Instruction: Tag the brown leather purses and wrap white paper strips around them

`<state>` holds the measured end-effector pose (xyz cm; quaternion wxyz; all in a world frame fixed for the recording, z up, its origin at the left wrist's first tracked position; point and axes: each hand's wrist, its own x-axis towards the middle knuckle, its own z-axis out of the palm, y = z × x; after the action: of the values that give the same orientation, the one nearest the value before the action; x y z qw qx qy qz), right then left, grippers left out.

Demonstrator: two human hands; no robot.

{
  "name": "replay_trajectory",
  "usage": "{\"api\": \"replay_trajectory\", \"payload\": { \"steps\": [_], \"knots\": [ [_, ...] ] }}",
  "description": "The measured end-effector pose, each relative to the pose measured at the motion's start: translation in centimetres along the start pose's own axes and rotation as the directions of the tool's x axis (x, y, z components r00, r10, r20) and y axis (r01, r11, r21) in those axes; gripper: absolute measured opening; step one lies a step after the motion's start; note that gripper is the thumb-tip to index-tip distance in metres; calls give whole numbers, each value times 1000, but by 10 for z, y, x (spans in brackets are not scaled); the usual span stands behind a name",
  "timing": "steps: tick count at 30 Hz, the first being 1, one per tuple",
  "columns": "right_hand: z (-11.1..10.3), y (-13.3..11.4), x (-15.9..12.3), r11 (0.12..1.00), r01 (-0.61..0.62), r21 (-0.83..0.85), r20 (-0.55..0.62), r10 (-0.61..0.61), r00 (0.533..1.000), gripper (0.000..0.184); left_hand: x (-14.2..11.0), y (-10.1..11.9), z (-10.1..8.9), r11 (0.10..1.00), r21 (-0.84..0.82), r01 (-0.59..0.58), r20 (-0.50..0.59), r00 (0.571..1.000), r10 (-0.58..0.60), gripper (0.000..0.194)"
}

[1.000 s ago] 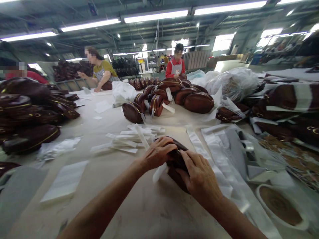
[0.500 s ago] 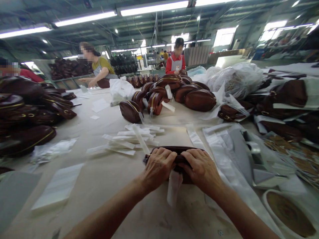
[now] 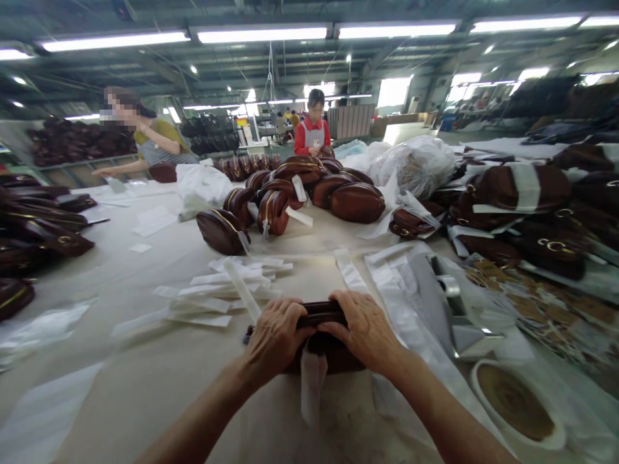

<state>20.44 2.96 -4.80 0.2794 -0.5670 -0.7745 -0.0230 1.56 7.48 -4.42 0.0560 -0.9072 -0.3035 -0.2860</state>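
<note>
A dark brown leather bag [image 3: 333, 362] rests on the pale table in front of me. My left hand [image 3: 278, 332] grips its upper edge on the left, thumb pointing inward. On the other side my right hand [image 3: 362, 325] holds the same edge, fingers over the top and thumb on the near face. Between the hands a dark rolled edge or handle shows; most of the bag is hidden. A translucent white strip [image 3: 313, 380] hangs down its near side. Just beyond my left hand lies a loose pile of white paper strips [image 3: 213, 293].
Several brown zipped bags [image 3: 358, 203] stand farther back, with more heaped at right [image 3: 527, 187] and left [image 3: 43, 219]. A tape dispenser [image 3: 449, 290], a tape roll [image 3: 517, 403] and cardboard tags [image 3: 546, 299] lie to the right. Two people work across the table.
The view has swung to the right, so the scene sits farther left. Both hands still hold the bag, and more of its dark upper edge shows between them.
</note>
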Motion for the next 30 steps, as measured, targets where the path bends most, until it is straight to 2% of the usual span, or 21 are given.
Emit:
{"api": "replay_trajectory", "payload": {
  "steps": [3, 6, 9, 11, 14, 16, 18, 21, 23, 26, 28, 30],
  "knots": [
    [-4, -1, 1, 998, 65, -10, 32, -65, 997, 31, -6, 5, -2, 1000, 19, -17, -92, 996, 18, 14],
    [-11, -8, -7, 992, 123, -4, 27, -123, 992, 28, -19, 15, -10, 1000, 20, -9, -114, 993, 12, 17],
    [-12, -16, -16, 989, 146, 15, 43, -147, 988, 28, -33, 20, -14, 997, 65, 52, -90, 995, -46, 31],
    [-8, -18, -20, 990, 139, 26, 65, -141, 988, 30, -36, 21, -13, 990, 144, -6, -39, 999, 12, 37],
    [-5, -18, -24, 993, 104, 62, 87, -110, 990, 29, -32, 25, -10, 970, 223, -99, -1, 995, 102, 26],
    [-10, -17, -26, 988, 78, 135, 85, -90, 992, 31, -29, 31, -11, 977, 203, -66, -13, 997, 70, 20],
    [-19, -13, -28, 953, 48, 299, 90, -78, 993, 34, -28, 38, -15, 988, 154, -21, -5, 1000, 22, 15],
    [-25, 4, -21, 821, -47, 569, 120, -26, 992, 36, -30, 41, -24, 995, 92, 46, 41, 998, -50, 6],
    [-18, 18, -9, 792, -90, 603, 127, 16, 992, 31, -32, 39, -33, 993, 85, 85, 76, 993, -92, 3],
    [8, 27, 23, 838, -67, 542, 148, -17, 989, 22, -39, 33, -45, 987, 89, 134, 137, 980, -146, 11],
    [30, 22, 51, 870, -49, 490, 236, -78, 969, 21, -45, 30, -48, 983, 70, 169, 148, 973, -178, 12],
    [52, 7, 81, 908, -32, 418, 376, -141, 916, 22, -52, 27, -45, 981, 52, 186, 127, 973, -191, 8]
  ]
}}
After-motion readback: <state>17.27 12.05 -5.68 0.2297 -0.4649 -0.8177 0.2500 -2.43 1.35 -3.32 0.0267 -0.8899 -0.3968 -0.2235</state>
